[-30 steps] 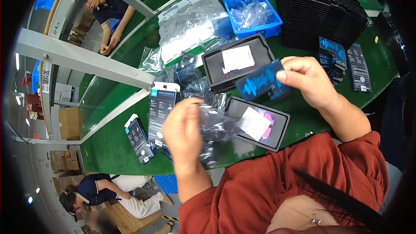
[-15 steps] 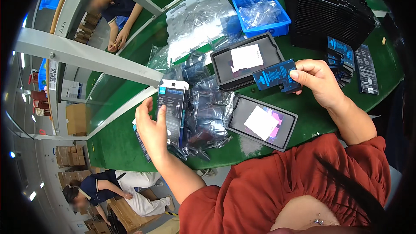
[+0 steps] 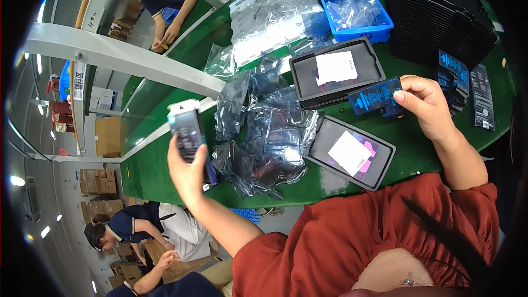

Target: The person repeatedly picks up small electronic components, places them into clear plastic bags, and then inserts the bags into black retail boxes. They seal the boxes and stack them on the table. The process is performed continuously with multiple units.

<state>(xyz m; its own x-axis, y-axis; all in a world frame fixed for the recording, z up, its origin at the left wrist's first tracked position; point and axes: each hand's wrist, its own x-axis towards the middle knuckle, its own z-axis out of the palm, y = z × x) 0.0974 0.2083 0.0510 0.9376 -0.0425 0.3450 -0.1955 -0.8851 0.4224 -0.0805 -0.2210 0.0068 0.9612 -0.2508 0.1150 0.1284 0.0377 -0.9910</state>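
My left hand [image 3: 186, 171] is wrapped round a slim black retail box [image 3: 187, 127] with a white top flap, tilted and slightly blurred. Between the thumb and fingers of my right hand [image 3: 428, 105] is a black card with blue print [image 3: 375, 98] and a cut-out edge. Beneath that card and just left of it is a black tray [image 3: 302, 83] bearing a white paper. Nearer to me lies a second black tray [image 3: 385, 169] with a white paper and a pink-purple piece in it. Shiny dark plastic bags holding flat items [image 3: 280, 137] are heaped between my hands.
At the back stand a blue bin [image 3: 360, 35] of clear plastic and a tall stack of black trays [image 3: 440, 16]. More printed cards [image 3: 454, 74] and a black box [image 3: 482, 99] lie at right. A grey frame post [image 3: 137, 60] crosses the left. Other people work beyond it.
My left hand has closed round the black box and moved it left, away from the heap of bags. My right hand still holds the card. The whole view has shifted slightly.
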